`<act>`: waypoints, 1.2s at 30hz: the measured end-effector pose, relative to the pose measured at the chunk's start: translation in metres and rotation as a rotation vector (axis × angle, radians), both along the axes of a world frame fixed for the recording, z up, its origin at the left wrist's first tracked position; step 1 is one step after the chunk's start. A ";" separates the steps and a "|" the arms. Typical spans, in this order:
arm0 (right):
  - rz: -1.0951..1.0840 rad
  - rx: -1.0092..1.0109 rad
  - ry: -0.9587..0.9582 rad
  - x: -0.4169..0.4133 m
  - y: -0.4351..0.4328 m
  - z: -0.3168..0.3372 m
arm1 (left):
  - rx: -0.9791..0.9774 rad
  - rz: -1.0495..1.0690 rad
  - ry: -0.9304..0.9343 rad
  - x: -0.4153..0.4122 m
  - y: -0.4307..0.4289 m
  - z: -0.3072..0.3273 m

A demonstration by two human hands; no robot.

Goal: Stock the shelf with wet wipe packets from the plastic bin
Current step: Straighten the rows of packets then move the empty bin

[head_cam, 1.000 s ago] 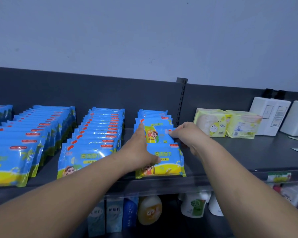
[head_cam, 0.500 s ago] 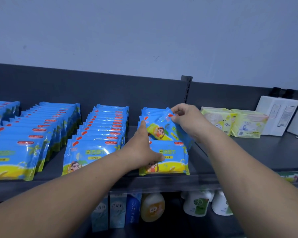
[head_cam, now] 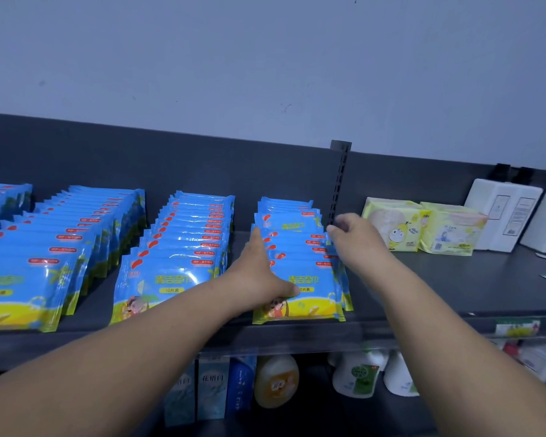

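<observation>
Four rows of blue wet wipe packets stand on edge on the dark shelf; both hands work at the rightmost row.

Left hand: fingers straight and together, laid flat along the row's near-left flank, thumb spread across the face of the front packet. It presses and steadies; it grips nothing.

Right hand: on the opposite flank, toward the back of the row, fingers loosely curled. Its fingertips lie just beside the upper corner of one raised packet, which stands higher than its neighbours. Whether they pinch that corner or merely touch it cannot be told.

Handling, as judged: each packet is a thin, soft foil pouch, light, glossy and probably slippery, with flat crimped seams at its ends. It will bend rather than resist, and an upright file of such pouches slumps or fans unless braced from both sides. The best hold is a pinch at the top seam or a corner, with the other palm kept against the row while the raised packet is pushed level.

Beyond the right hand sit yellow-green tissue packs and white boxes. Below both forearms, bottles fill the lower shelf. The plastic bin is out of view.
</observation>
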State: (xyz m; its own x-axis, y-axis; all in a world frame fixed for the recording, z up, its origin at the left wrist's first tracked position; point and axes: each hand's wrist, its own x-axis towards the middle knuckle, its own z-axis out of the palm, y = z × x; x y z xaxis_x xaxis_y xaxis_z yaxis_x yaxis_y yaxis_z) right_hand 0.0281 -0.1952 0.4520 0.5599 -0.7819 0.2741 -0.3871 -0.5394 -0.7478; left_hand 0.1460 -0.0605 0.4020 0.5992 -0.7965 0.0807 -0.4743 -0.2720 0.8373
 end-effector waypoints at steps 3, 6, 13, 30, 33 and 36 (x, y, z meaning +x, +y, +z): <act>0.083 0.338 0.060 -0.004 0.005 -0.011 | 0.007 0.024 0.158 -0.002 -0.003 -0.001; 0.228 0.470 0.015 -0.001 0.011 -0.019 | 0.003 0.024 0.209 -0.005 -0.007 -0.001; 0.207 0.278 -0.081 0.002 -0.014 -0.026 | -0.089 0.074 0.135 0.008 -0.017 0.005; 0.306 -0.007 0.091 0.043 -0.053 -0.019 | 0.177 0.129 -0.206 0.044 -0.069 0.042; 0.320 -0.047 0.135 0.047 -0.058 -0.019 | 0.201 0.073 -0.246 0.041 -0.070 0.043; 0.317 -0.031 0.218 0.046 -0.059 -0.017 | 0.186 0.042 -0.160 0.043 -0.070 0.042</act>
State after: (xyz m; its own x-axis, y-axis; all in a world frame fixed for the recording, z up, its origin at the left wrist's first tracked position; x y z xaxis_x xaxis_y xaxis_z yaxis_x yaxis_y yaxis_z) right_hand 0.0738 -0.2543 0.4346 0.8204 -0.5536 0.1432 -0.3452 -0.6791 -0.6478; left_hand 0.1893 -0.1308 0.4439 0.6234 -0.7812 0.0316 -0.5816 -0.4363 0.6866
